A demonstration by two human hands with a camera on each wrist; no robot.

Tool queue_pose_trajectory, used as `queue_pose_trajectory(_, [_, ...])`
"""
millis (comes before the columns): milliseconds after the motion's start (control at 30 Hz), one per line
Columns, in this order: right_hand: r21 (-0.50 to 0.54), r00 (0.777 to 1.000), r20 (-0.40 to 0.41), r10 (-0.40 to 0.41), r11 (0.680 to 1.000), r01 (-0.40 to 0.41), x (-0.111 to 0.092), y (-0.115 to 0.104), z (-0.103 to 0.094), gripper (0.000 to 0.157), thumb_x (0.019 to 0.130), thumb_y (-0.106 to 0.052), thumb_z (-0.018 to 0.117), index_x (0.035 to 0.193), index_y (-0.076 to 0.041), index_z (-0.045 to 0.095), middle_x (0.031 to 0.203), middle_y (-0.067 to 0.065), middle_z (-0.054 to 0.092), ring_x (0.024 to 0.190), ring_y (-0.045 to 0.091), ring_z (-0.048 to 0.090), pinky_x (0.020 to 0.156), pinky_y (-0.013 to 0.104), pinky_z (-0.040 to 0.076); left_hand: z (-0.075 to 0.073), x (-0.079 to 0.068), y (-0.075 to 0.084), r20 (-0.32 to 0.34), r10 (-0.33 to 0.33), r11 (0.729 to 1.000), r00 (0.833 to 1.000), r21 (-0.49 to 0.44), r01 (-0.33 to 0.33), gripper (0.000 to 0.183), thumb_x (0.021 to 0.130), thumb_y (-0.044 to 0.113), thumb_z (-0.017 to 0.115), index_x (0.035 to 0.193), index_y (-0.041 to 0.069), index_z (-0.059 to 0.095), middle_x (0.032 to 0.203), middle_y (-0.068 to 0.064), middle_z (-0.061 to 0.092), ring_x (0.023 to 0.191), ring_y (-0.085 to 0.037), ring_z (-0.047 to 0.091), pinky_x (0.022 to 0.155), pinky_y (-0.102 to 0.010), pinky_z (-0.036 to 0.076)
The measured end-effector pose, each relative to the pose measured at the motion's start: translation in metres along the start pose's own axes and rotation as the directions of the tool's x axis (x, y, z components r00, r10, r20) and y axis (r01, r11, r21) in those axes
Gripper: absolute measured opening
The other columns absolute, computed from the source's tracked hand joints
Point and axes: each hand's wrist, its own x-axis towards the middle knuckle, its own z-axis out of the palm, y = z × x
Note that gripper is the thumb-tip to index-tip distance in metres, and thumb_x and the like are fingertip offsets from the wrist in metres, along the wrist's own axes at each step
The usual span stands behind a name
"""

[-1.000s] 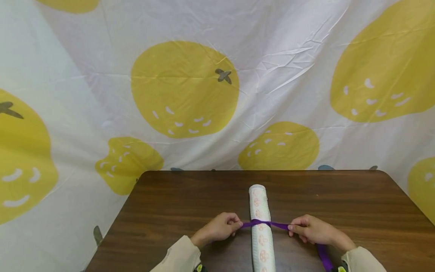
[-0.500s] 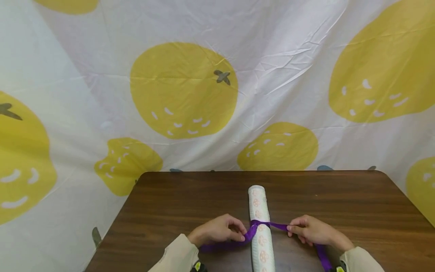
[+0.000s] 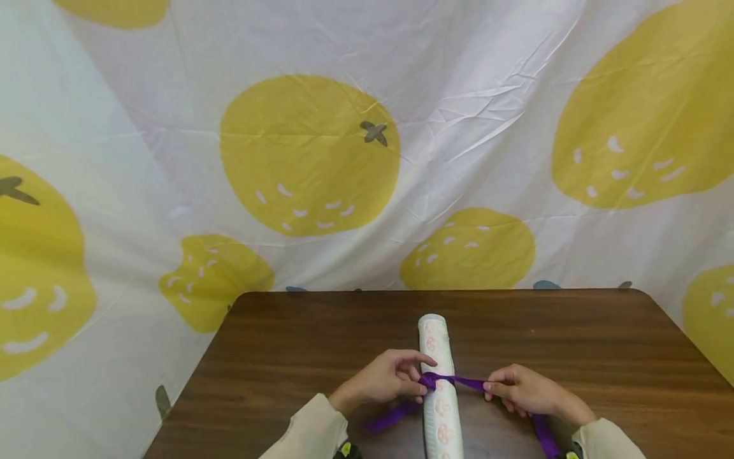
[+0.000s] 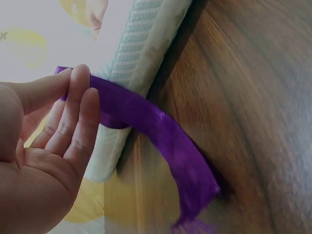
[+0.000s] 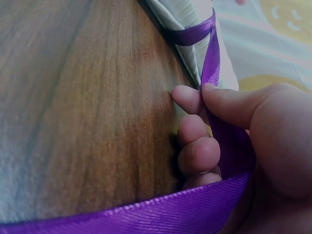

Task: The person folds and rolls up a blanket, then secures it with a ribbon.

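Observation:
A rolled white cloth [image 3: 443, 414] with a pink print lies lengthwise on the brown table. Around its middle runs a purple ribbon [image 5: 192, 34], crossed on top of the roll. My left hand [image 3: 390, 380] is at the roll's left side, pinching the ribbon between thumb and fingers close to the crossing. From there a loose ribbon end [image 4: 190, 170] hangs down to the left, frayed at its tip. To the right of the roll, my right hand [image 3: 524, 387] pinches the other ribbon length between thumb and index finger, drawn straight from the roll. Its tail trails below that hand.
The wood-grain table [image 3: 321, 325] extends to both sides of the roll. Behind it hangs a white fabric backdrop [image 3: 459, 159] printed with yellow fruit. Light sleeves [image 3: 312, 427] cover both forearms.
My left hand first loosened its taut ribbon end, which sagged, then moved right and up to the crossing on the roll. The right hand stays nearly still, holding its end.

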Motion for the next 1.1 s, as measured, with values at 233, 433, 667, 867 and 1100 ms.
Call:
queue_pose_trajectory(233, [0.003, 1.000, -0.005, 0.012, 1.000, -0.012, 0.001, 0.003, 0.001, 0.027, 0.097, -0.026, 0.049, 0.086, -0.006, 0.064, 0.056, -0.003, 0.049, 0.040, 0.006, 0.041, 0.036, 0.020, 0.039, 0.004, -0.002, 0.004, -0.075, -0.007, 0.994, 0.997, 0.110, 0.015, 0.014, 0.081, 0.006, 0.070, 0.095, 0.007, 0.072, 0.076, 0.000, 0.065, 0.064, -0.015, 0.064, 0.063, -0.034, 0.055])
queue_pose_trajectory(433, [0.011, 1.000, 0.000, 0.000, 1.000, 0.000, 0.002, 0.005, 0.000, 0.026, 0.097, -0.025, 0.050, 0.085, -0.006, 0.065, 0.056, -0.003, 0.050, 0.040, 0.005, 0.042, 0.036, 0.020, 0.040, 0.000, -0.001, 0.002, -0.156, 0.119, 0.937, 0.980, 0.345, -0.059, 0.008, 0.077, 0.015, 0.076, 0.083, 0.015, 0.070, 0.077, 0.007, 0.061, 0.062, -0.002, 0.053, 0.054, -0.020, 0.047])
queue_pose_trajectory(667, [0.058, 1.000, 0.025, -0.001, 0.998, 0.000, -0.002, -0.002, -0.008, 0.020, 0.094, -0.018, 0.054, 0.088, -0.001, 0.063, 0.060, 0.000, 0.055, 0.043, 0.008, 0.048, 0.037, 0.020, 0.040, 0.000, 0.002, 0.002, -0.152, 0.139, 0.951, 0.979, 0.296, -0.089, 0.009, 0.077, 0.014, 0.075, 0.079, 0.015, 0.067, 0.073, 0.006, 0.065, 0.061, -0.003, 0.060, 0.056, -0.021, 0.050])
queue_pose_trajectory(867, [0.127, 0.998, 0.050, -0.035, 0.991, 0.029, -0.002, -0.013, -0.020, 0.024, 0.093, -0.017, 0.055, 0.104, 0.004, 0.059, 0.070, 0.006, 0.060, 0.048, 0.008, 0.052, 0.041, 0.023, 0.044, 0.001, 0.002, 0.004, -0.159, 0.180, 0.931, 0.971, 0.347, -0.115, 0.009, 0.078, 0.013, 0.074, 0.079, 0.016, 0.066, 0.079, 0.006, 0.066, 0.068, -0.005, 0.062, 0.061, -0.022, 0.052])
queue_pose_trajectory(1100, [0.229, 0.997, 0.011, -0.076, 0.971, 0.072, -0.002, -0.041, -0.033, 0.034, 0.094, -0.014, 0.054, 0.120, 0.006, 0.050, 0.093, 0.026, 0.064, 0.056, 0.009, 0.056, 0.050, 0.028, 0.050, 0.002, 0.003, 0.007, -0.158, 0.217, 0.909, 0.963, 0.392, -0.140, 0.008, 0.079, 0.007, 0.072, 0.081, 0.009, 0.065, 0.082, -0.003, 0.067, 0.072, -0.004, 0.061, 0.062, -0.019, 0.051])
